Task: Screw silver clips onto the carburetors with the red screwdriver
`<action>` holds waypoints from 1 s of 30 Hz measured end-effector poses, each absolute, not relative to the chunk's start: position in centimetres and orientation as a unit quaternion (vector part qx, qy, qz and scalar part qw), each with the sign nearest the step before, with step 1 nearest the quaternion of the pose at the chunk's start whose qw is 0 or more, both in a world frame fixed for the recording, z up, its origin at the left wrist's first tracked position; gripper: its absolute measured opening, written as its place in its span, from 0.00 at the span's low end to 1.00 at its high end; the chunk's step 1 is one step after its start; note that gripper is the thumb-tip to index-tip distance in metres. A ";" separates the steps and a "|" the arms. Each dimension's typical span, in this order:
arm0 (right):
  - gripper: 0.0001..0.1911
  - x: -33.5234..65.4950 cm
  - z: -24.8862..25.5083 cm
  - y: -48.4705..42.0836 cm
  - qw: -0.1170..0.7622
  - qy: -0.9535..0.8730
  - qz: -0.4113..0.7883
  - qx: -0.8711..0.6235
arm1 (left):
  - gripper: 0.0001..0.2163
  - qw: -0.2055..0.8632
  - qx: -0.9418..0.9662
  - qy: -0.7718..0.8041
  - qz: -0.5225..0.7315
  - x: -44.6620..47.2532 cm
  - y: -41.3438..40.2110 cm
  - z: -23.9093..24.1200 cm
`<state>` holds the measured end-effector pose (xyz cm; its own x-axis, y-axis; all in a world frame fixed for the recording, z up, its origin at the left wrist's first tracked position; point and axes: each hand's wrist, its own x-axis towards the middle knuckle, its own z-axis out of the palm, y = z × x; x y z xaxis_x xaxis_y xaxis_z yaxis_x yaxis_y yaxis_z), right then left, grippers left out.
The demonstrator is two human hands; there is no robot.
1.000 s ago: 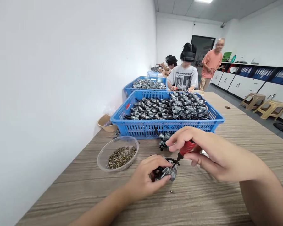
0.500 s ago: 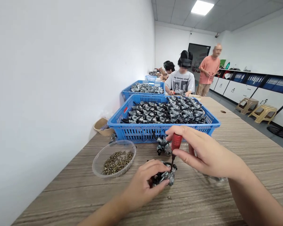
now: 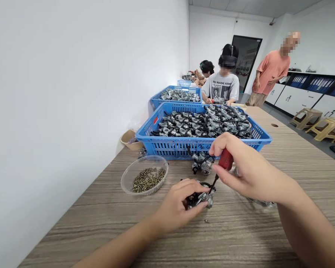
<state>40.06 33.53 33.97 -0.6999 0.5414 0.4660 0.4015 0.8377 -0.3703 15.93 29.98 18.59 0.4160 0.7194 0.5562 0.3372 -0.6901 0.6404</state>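
Observation:
My left hand (image 3: pixel 175 206) is closed around a small grey and black metal part (image 3: pixel 201 197) that rests on the wooden table (image 3: pixel 100 223). My right hand (image 3: pixel 245 169) grips a red-handled screwdriver (image 3: pixel 225 160), tilted, with its dark tip down on the top of that part. A second metal part (image 3: pixel 201 163) lies just behind, in front of the blue crate (image 3: pixel 178 147). One loose screw (image 3: pixel 205 221) lies on the table near my left hand.
A clear round bowl (image 3: pixel 145 178) of brass screws stands to the left. The blue crate is heaped with metal parts; another crate (image 3: pixel 178 97) sits behind it. A tan bowl (image 3: pixel 128 139) is by the wall. Two seated people and a standing person are farther back.
The screwdriver handle has tilted to the right while its tip stays on the part. The camera view has shifted slightly; my left hand keeps its hold.

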 end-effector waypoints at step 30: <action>0.05 43.2 37.0 32.5 0.165 -0.930 0.251 -0.213 | 0.13 0.200 0.812 0.290 0.466 16.5 30.3 18.1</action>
<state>43.20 32.46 37.01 -0.8546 0.4789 0.2006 0.3125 0.7829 -0.5380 16.46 30.27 18.13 0.3985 0.6571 0.6399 0.2840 -0.7518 0.5952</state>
